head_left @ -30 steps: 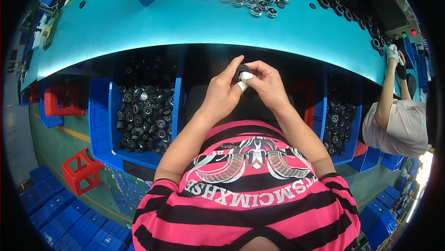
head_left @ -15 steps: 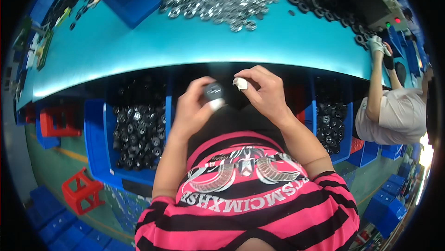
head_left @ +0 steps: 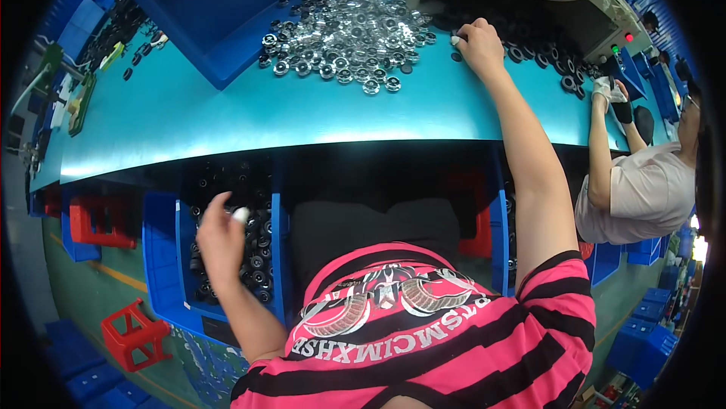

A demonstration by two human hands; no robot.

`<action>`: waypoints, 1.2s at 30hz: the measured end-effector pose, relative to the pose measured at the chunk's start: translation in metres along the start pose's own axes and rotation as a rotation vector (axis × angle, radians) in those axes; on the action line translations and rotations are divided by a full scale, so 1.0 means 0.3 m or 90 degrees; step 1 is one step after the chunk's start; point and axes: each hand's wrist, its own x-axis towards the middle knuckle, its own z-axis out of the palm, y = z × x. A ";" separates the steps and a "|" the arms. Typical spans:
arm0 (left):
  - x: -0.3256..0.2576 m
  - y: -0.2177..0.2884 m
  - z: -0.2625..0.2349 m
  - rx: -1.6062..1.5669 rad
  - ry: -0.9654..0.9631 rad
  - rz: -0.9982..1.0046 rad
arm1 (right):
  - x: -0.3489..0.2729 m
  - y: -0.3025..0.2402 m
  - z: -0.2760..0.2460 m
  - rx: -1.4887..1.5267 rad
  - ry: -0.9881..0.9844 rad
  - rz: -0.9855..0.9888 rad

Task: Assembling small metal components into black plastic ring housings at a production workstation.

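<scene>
My left hand is over a blue bin of black wheels. Its fingers are stretched and stand apart from the thumb, which has a white wrap on its tip; nothing shows in it. Far forward on the turquoise table, my right hand reaches to the edge of a heap of black rings. Its fingers curl together, a white wrap on one tip. Small dark round pieces lie at those fingertips, and whatever they pinch is hidden. Left of it spreads a heap of clear, shiny wheels.
A large blue crate stands on the turquoise table at the back left. At the right, a co-worker in gloves handles parts. A second blue bin is beside my right side. Red stools stand at the left.
My right hand has moved from my lap to the far part of the table. My left hand has moved left over the bin, and the dark wheel it held is gone from it.
</scene>
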 end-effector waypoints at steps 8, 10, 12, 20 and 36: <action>-0.037 0.500 0.253 -0.942 -0.428 0.101 | -0.465 -0.445 -0.291 0.543 -0.027 -0.326; -0.027 0.580 0.300 -1.150 -0.522 0.095 | -0.604 -0.502 -0.293 0.581 -0.092 -0.326; -0.024 0.630 0.288 -1.206 -0.543 0.041 | -0.668 -0.530 -0.291 0.538 -0.056 -0.374; -0.048 0.557 0.350 -1.361 -0.583 -0.024 | -0.545 -0.478 -0.189 0.555 -0.056 -0.153; -0.058 0.544 0.342 -1.383 -0.569 -0.069 | -0.414 -0.450 -0.051 0.341 0.037 -0.143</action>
